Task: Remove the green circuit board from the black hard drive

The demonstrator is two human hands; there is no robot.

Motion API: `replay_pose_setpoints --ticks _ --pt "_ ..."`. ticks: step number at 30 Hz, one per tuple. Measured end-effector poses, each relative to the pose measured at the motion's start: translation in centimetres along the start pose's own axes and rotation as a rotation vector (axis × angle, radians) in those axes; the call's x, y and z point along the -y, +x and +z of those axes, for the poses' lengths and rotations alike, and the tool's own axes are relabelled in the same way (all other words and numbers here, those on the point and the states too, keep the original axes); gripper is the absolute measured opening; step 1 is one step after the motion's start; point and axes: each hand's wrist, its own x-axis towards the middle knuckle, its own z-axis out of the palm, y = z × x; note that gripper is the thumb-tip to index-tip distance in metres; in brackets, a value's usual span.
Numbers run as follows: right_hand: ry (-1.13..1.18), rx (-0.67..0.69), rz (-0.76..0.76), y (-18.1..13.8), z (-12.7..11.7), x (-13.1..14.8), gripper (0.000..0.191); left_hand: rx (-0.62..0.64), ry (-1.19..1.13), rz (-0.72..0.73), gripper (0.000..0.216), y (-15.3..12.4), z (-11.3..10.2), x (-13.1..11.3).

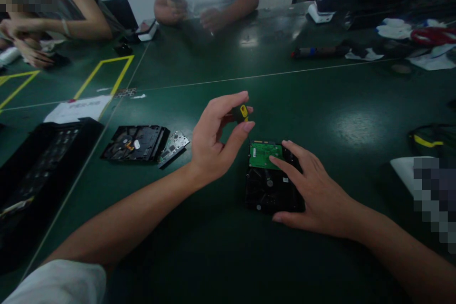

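My left hand [223, 135] pinches the black and yellow handle of a screwdriver [243, 112] between thumb and fingers. Its thin shaft points down at the upper left corner of a green circuit board [263, 155]; whether the tip touches cannot be made out. That board sits on a black hard drive [269, 190] lying flat on the table. My right hand [313, 187] spans the drive's right side, thumb at the near edge, fingertips on the board and far edge. Left of my hands lie a second hard drive [140, 145] and a detached circuit board [174, 147].
At far left stands a long black tray [83, 128]. A white paper [78, 109] and yellow tape outlines [123, 76] are beyond it. A dark cylindrical tool [313, 52] and gloves [394, 28] lie at the back right. Several people sit around the green table [199, 76].
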Motion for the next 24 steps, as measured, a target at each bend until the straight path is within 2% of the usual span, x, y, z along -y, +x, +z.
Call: replay_pose_setpoints --ticks 10,24 --pt "0.005 0.019 0.026 0.04 -0.07 0.07 0.105 -0.048 0.041 0.034 0.047 -0.28 0.11 0.43" --pt "-0.013 0.015 0.022 -0.06 0.02 0.04 0.105 -0.039 0.070 0.075 0.049 -0.26 0.00 0.79"
